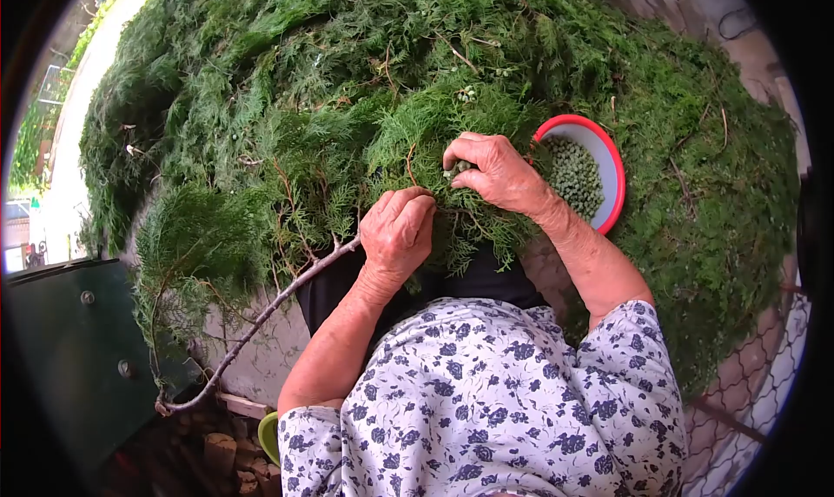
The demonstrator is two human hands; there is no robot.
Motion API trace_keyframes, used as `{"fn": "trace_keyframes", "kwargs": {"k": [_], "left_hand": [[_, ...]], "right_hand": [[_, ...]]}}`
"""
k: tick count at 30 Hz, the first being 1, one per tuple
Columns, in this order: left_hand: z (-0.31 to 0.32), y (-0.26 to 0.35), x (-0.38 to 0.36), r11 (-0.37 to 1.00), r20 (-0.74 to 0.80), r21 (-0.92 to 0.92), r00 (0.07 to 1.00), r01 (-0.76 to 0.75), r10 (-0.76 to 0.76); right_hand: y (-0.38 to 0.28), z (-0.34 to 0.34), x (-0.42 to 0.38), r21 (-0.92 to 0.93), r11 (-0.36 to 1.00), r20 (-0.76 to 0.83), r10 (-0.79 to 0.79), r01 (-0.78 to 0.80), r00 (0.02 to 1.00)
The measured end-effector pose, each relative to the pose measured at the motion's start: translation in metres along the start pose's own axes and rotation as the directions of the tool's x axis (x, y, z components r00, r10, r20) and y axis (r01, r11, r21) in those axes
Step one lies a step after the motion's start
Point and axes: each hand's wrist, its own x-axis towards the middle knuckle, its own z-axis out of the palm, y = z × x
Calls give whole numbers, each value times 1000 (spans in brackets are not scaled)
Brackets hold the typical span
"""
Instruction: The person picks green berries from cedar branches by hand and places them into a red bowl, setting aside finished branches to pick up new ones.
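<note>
My left hand (400, 232) is closed round a leafy evergreen branch (291, 290), whose bare brown stem slants down to the lower left. Feathery green sprigs (408, 136) spread from the branch in front of both hands. To the right, my right hand (499, 175) curls its thumb and fingers round small green cones (460, 168) among the sprigs. Just beyond its wrist sits a bowl (618, 171) with a red rim and pale inside, holding many small green cones (573, 177). My right forearm passes by the bowl's near side.
A large heap of cut evergreen branches (695, 149) surrounds the bowl and reaches far back. At left stands a dark green metal panel (78, 341). Firewood pieces (221, 452) and a lime-green container rim (268, 436) lie low left. Patterned paving (738, 380) shows at lower right.
</note>
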Motion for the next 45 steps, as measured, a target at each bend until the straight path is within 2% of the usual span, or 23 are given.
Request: {"fn": "trace_keyframes", "kwargs": {"k": [3,5,9,11,15,17,22,28,30,31,32,33,35,37,39,40,42,43,45], "left_hand": [[1,-1,1,1000,2,2,1000,4,-4],[1,0,2,1000,3,5,1000,-4,4],[-1,1,2,1000,19,-2,1000,-7,7],[0,1,2,1000,17,8,1000,-9,9],[0,0,2,1000,19,-1,1000,-7,7],[-1,2,3,1000,19,1,1000,-8,8],[-1,1,3,1000,34,20,999,-3,2],[-2,5,7,997,67,65,997,37,-41],[-1,5,7,996,77,74,995,52,-57],[-1,5,8,996,75,73,996,50,-55],[0,4,7,996,79,73,995,51,-57],[0,5,7,996,84,69,995,52,-58],[0,6,8,996,85,70,994,63,-69],[0,9,12,995,81,73,994,71,-77],[-1,12,15,979,118,93,975,179,-189],[-2,11,16,975,123,32,967,219,-221],[-5,15,22,964,166,74,950,254,-263],[-6,16,25,950,205,121,929,289,-309],[-7,15,27,949,245,153,920,276,-307]], "right_hand": [[2,1,0,-6,1000,-6,-20,20,1000],[5,1,0,-14,999,61,-51,52,997],[1,-1,3,-56,998,95,-25,31,995],[-1,-4,4,41,999,135,-35,30,990],[2,-3,5,61,998,121,-25,18,992],[11,-5,6,18,992,177,-125,124,976],[6,-11,8,22,999,235,-35,31,971],[18,1,2,5,992,130,-124,125,984],[18,8,-4,102,994,-129,-23,37,991],[17,6,-5,99,994,-130,-25,38,991],[16,3,-7,466,866,-89,252,-184,964],[16,0,-9,748,562,50,482,-353,875],[21,2,-11,804,514,36,459,-298,888],[24,3,-14,876,399,76,444,-273,893],[22,1,-16,893,367,85,433,-261,897],[21,0,-17,918,307,95,442,-250,892],[16,-1,-20,946,212,120,472,-245,873],[18,0,-22,946,214,117,474,-243,873],[21,2,-24,930,270,118,424,-250,898]]}}
